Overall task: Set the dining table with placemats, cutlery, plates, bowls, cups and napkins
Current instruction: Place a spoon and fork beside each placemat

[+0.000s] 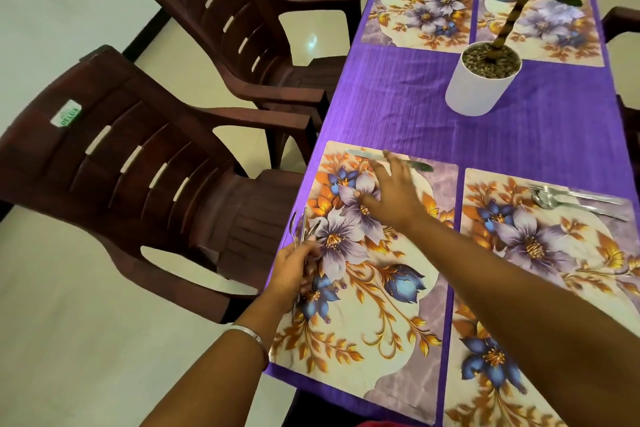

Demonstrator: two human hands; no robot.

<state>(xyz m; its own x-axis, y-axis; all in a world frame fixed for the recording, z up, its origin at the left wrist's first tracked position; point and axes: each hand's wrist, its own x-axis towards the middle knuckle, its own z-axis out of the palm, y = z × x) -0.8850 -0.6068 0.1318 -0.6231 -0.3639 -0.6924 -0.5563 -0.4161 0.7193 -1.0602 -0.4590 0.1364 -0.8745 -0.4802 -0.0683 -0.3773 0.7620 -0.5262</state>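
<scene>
Left hand w/ bangle gripping a bunch of cutlery at table edge, right hand fingers spread flat over near floral placemat, knife along its far side, spoon + fork on next mat.

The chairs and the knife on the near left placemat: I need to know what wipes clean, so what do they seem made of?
The chairs look like moulded plastic in a dark brown semi-gloss: one-piece slotted backs, soft sheen. The knife looks like polished metal, probably steel, since it glints silver. The near left placemat under it seems a smooth printed sheet, maybe plastic; I cannot tell for sure.
</scene>
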